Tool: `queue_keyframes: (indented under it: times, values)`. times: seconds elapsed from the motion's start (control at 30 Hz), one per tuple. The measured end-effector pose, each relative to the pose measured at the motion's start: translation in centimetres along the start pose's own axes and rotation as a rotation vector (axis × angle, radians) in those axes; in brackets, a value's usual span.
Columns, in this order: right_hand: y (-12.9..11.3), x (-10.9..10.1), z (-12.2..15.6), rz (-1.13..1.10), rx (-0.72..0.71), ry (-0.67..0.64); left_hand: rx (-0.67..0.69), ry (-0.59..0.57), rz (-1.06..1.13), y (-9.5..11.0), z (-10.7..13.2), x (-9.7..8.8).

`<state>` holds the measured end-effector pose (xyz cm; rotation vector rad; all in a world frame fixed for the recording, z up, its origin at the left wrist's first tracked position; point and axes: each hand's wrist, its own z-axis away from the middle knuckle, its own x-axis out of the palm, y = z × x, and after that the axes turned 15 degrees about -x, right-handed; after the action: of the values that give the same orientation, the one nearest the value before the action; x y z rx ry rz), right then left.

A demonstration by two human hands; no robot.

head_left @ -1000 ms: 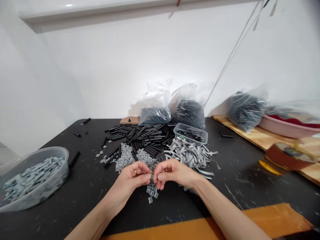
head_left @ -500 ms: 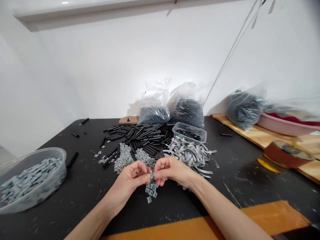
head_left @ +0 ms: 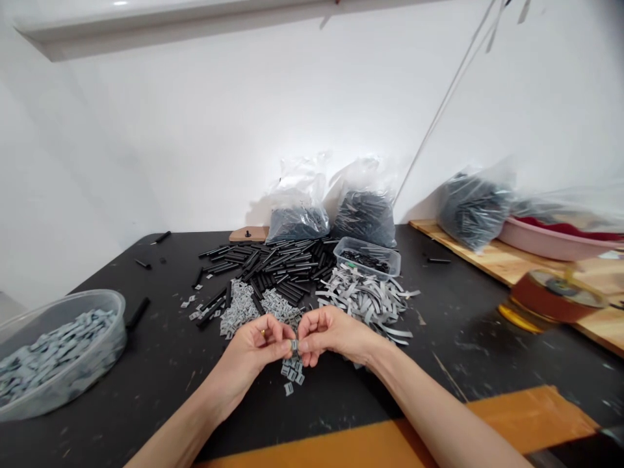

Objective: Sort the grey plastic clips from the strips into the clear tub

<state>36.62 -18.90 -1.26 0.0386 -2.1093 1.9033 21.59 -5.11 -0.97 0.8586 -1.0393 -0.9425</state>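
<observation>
Between both hands, over the dark table, is a small grey plastic buckle [head_left: 294, 346]. My left hand [head_left: 263, 341] pinches it from the left with thumb and fingertips, and my right hand [head_left: 324, 338] closes on its right side. Whether the right fingers also hold a strap is hidden. Just below the fingertips lie several loose grey buckles [head_left: 292, 374]. A bigger pile of the same buckles [head_left: 240, 312] spreads behind my left hand. Beyond my right hand is a heap of short grey strips [head_left: 365, 296].
Black rods [head_left: 277, 263] are piled farther back, beside a clear tray [head_left: 392, 264]. Bags of black parts [head_left: 363, 218] lean at the wall. A clear tub [head_left: 110, 338] of grey parts stands left. At right are a tape roll [head_left: 556, 296] and wooden board [head_left: 519, 270]. Orange tape [head_left: 531, 416] crosses the front.
The hands keep nearly the same pose, still pinching the buckle. The whole view has shifted slightly, with things appearing a little farther left.
</observation>
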Motion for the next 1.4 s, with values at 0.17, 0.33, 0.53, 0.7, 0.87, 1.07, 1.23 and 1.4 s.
queue_keyframes:
  times: [0.17,0.33,0.53,0.7,0.87,1.07,1.23,1.4]
  values:
    - [0.1,-0.1,0.0,0.044,0.019,-0.023,-0.059,-0.006,0.003,0.3,0.4,0.2]
    - [-0.1,0.0,0.2,0.132,-0.03,-0.047,-0.106,-0.006,0.009,0.5,0.6,0.1]
    - [0.0,0.5,0.0,0.187,-0.151,-0.031,-0.115,0.016,0.046,0.3,0.5,-0.1]
    - [0.2,0.8,0.0,0.206,-0.262,-0.066,-0.109,0.029,0.022,-0.2,0.2,-0.4]
    - [-0.3,0.8,0.1,0.321,-0.394,-0.056,-0.065,0.109,0.046,0.2,0.2,-1.3]
    - [-0.6,1.0,0.1,0.222,-0.331,0.02,-0.015,0.16,0.221,0.7,0.2,-2.0]
    - [-0.2,1.2,0.1,0.219,-0.306,0.049,-0.117,0.043,0.18,0.0,0.0,-0.9]
    - [0.6,1.3,-0.2,0.223,-0.284,0.117,-0.119,0.016,0.143,-0.6,-0.3,-0.6]
